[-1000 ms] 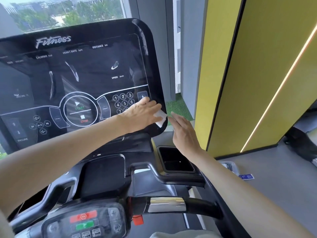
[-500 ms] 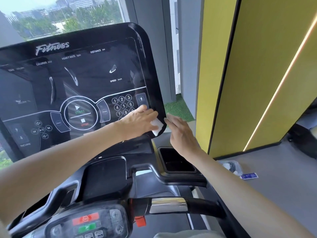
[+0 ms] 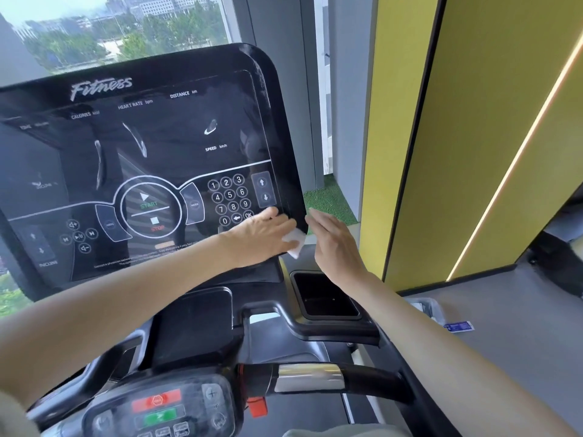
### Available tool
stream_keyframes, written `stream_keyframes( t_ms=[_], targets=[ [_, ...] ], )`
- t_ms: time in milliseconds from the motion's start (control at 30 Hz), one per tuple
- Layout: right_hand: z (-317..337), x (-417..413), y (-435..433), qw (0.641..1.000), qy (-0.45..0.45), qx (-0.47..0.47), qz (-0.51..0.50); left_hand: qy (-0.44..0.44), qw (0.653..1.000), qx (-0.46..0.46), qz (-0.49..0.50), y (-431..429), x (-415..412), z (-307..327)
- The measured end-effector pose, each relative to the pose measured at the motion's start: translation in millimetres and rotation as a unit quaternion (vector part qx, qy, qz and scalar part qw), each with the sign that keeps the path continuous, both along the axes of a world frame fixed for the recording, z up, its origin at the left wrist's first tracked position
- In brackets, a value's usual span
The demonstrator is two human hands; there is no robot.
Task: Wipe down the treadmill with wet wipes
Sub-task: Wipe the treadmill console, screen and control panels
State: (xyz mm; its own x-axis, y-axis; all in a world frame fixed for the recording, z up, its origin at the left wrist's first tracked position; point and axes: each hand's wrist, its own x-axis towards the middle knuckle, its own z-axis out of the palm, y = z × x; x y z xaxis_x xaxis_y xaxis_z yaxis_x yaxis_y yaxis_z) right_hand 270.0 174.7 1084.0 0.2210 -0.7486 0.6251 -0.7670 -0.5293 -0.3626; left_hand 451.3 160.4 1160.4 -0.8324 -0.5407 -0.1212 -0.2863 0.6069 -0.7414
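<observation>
Treadmill console [image 3: 151, 146]: glossy black panel filling the left and far part of the view. "Fitness" is printed along its top, START and STOP sit in a ring near the middle, a number pad lies right of that, and up and down arrows are by the right edge.
Wet wipe [image 3: 296, 244]: small white folded piece at the console's near right corner, lying against the black surface. The left hand covers most of it, and one corner pokes out below the fingers.
Left hand [image 3: 260, 236]: reaches in from the left with the palm toward the panel. Its fingers are straight and laid flat on the wipe, pressing it onto the console just below the OK key.
Right hand [image 3: 339, 244]: flat, fingers straight and together, holding nothing, just right of the console's right edge. Whether the fingertips touch that edge cannot be told.
Cup holder [image 3: 331, 317]: black rectangular recess on the near side of the right hand, below the wrist.
Handlebar [image 3: 310, 377]: black bar with a silver plate, running across the near part of the view.
Lower control panel [image 3: 161, 408]: nearest, bottom left, with a red and a green button. A red clip [image 3: 257, 406] hangs just to its right.
Window [image 3: 126, 29]: far side, above the console, showing trees and buildings.
Yellow wall [image 3: 473, 121]: on the right, crossed by a slanting lit strip [image 3: 520, 156].
Floor [image 3: 520, 342]: grey. A small blue packet [image 3: 459, 327] lies on it, right of the treadmill.
</observation>
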Motion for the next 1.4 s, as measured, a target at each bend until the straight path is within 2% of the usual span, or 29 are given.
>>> stream_keyframes(
  t_ms=[67,200,333,567,833,1033,1200,1300,1400],
  targets=[
    [1.2,0.5,-0.5,1.000,0.002,-0.007,-0.002,-0.001,0.999,0.009,-0.035,-4.7,4.2,-1.9],
    [7.2,0.9,-2.5,1.000,-0.004,-0.022,0.003,0.064,0.995,-0.053,-0.053,-14.3,3.2,12.2],
    [26.0,2.0,-8.3,0.999,-0.022,-0.043,-0.006,0.125,0.989,-0.072,-0.024,-26.6,-3.3,38.0],
    [61.6,6.3,-30.3,0.998,-0.011,-0.057,-0.016,0.157,0.983,-0.071,0.060,-46.8,-10.1,95.9],
    [111.3,25.6,-59.0,0.994,0.006,-0.107,-0.020,0.240,0.956,-0.090,0.140,-69.2,-15.2,143.0],
    [147.9,46.6,-76.6,0.991,0.016,-0.130,-0.042,0.277,0.925,-0.210,0.156,-92.1,-6.7,160.7],
    [167.2,66.4,-79.1,0.989,0.011,-0.139,-0.053,0.351,0.886,-0.248,0.175,-100.3,2.2,165.3],
    [174.2,82.5,-78.4,0.988,0.011,-0.147,-0.039,0.395,0.859,-0.253,0.205,-97.8,19.8,171.4],
    [177.3,103.4,-78.0,0.989,0.019,-0.141,-0.032,0.427,0.844,-0.204,0.253,-91.7,48.8,175.8]
  ],
)
